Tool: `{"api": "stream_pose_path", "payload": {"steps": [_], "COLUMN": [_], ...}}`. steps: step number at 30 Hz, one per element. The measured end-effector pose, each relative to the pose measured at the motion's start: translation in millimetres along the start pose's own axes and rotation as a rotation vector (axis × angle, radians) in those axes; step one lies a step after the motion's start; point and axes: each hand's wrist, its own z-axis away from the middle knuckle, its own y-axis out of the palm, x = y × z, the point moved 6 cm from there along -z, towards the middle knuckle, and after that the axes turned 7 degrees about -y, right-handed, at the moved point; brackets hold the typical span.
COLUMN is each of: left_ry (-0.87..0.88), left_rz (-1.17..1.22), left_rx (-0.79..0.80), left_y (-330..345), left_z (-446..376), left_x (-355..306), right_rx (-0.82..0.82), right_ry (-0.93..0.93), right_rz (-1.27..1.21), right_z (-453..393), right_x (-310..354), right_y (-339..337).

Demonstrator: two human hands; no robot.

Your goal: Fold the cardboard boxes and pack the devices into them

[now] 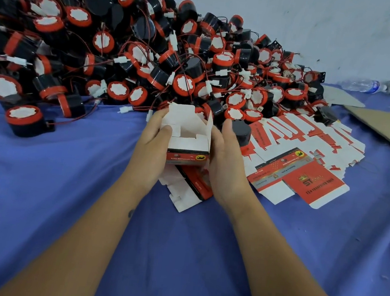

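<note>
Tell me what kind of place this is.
Probably a small packing workshop, not a shop or a home. A big pile of identical red-and-black devices covers the table, flat printed cartons lie beside it, and both hands hold a half-folded box.

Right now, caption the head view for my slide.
Both hands, left hand and right hand, hold an open cardboard box before piled devices.

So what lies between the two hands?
In the head view, a half-folded box, open at the top, sits between the left hand and the right hand; both grip its sides.
</note>
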Motion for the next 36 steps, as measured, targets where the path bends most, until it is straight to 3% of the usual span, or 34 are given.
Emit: {"api": "stream_pose_path", "payload": {"steps": [3,9,13,16,23,28,32,36], "left_ry": [-0.017,0.099,0.057,0.023,0.093,0.186,0.354,0.461], "left_rz": [-0.013,0.019,0.123,0.252,0.056,0.008,-0.035,-0.233], "left_rx": [0.009,0.058,0.115,0.171,0.032,0.021,0.008,0.011], "left_y": [-0.5,7.0,6.4,2.3,1.9,3.8,1.4,8.6], "left_z": [-2.9,-1.4,0.8,1.8,3.4,8.1,14.6,20.9], "left_x": [3.5,-4.2,-4.6,-1.3,-8.6,-13.4,-26.4,-26.2], "right_rx": [0.079,0.059,0.061,0.075,-0.037,-0.084,-0.076,0.017], "right_ry": [0.120,-0.061,-0.196,-0.163,-0.167,-0.219,-0.222,-0.080], "right_rz": [-0.010,-0.007,0.029,0.024,0.225,0.430,0.385,0.076], "right_z": [0.6,-3.6,1.3,3.5,0.3,1.9,4.0,5.0], "right_x": [-8.2,-4.4,4.7,7.1,12.0,21.4,18.1,10.9], "right_y": [5.5,5.1,4.2,6.6,-6.4,-10.4,-6.2,-1.8]}}
